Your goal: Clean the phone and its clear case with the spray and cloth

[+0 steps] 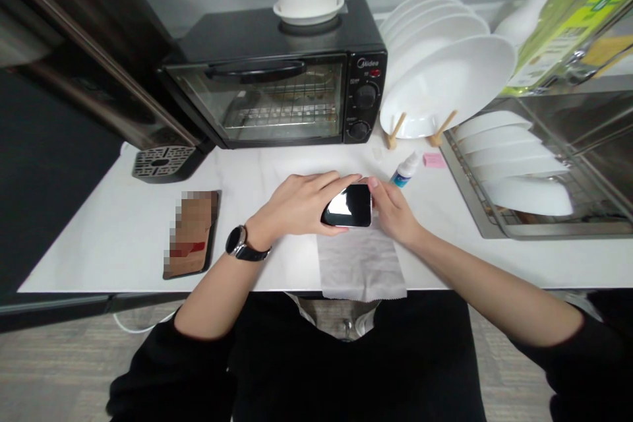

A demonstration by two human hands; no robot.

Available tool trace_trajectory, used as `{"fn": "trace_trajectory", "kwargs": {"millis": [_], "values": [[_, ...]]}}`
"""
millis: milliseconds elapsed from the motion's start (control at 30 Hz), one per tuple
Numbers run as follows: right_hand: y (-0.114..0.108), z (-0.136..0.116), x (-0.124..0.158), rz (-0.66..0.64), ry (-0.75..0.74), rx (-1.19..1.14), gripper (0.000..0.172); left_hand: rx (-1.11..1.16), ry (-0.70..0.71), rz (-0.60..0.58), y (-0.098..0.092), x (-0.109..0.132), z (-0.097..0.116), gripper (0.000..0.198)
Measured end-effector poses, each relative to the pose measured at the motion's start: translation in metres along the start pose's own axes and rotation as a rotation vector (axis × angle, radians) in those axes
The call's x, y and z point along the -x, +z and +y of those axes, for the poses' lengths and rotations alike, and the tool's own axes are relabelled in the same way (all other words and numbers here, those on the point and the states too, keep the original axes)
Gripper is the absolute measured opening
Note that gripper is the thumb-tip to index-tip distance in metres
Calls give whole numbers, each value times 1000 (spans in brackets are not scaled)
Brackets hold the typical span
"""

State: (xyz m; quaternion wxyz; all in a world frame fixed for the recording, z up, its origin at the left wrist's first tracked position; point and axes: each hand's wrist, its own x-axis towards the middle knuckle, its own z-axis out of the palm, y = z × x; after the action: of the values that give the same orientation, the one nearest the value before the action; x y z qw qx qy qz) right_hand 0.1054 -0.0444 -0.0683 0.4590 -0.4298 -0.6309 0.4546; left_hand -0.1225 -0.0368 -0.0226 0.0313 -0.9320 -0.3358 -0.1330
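Both my hands hold a smartphone [352,206] sideways above the counter, its dark glossy screen facing up with a bright reflection. My left hand [306,203], with a watch [237,241] on the wrist, wraps round the phone's left end. The fingers of my right hand [393,210] pinch its right end near the upper corner. Beneath the phone lies a light grey cloth [361,267], hanging slightly over the counter's front edge. Just past my right hand a small white spray bottle [406,169] with a blue label stands on the counter.
A second phone [192,234] lies on the white counter [113,224] at the left. Behind are a toaster oven [271,99] and white plates [445,72] in a wooden rack. A pink slip [434,160] lies near the sink [475,204], where several white bowls [514,158] stand.
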Motion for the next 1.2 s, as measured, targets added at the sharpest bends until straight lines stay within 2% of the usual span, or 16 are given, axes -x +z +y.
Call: {"fn": "trace_trajectory", "kwargs": {"millis": [200,400,600,700,933,1200], "values": [[2,1,1,49,8,24,74,4,4,12,3,-1,1,90],[2,2,1,43,15,17,76,12,7,4,3,-1,0,88],[-1,1,-7,-117,86,-136,75,19,15,1,5,0,-3,90],[-3,-2,-9,-150,73,-121,73,-17,29,-11,7,0,-3,94],[-4,2,-5,-76,29,-62,72,-77,38,-25,4,0,1,94],[1,20,-6,-46,114,-229,66,-19,28,19,4,0,1,95]]}}
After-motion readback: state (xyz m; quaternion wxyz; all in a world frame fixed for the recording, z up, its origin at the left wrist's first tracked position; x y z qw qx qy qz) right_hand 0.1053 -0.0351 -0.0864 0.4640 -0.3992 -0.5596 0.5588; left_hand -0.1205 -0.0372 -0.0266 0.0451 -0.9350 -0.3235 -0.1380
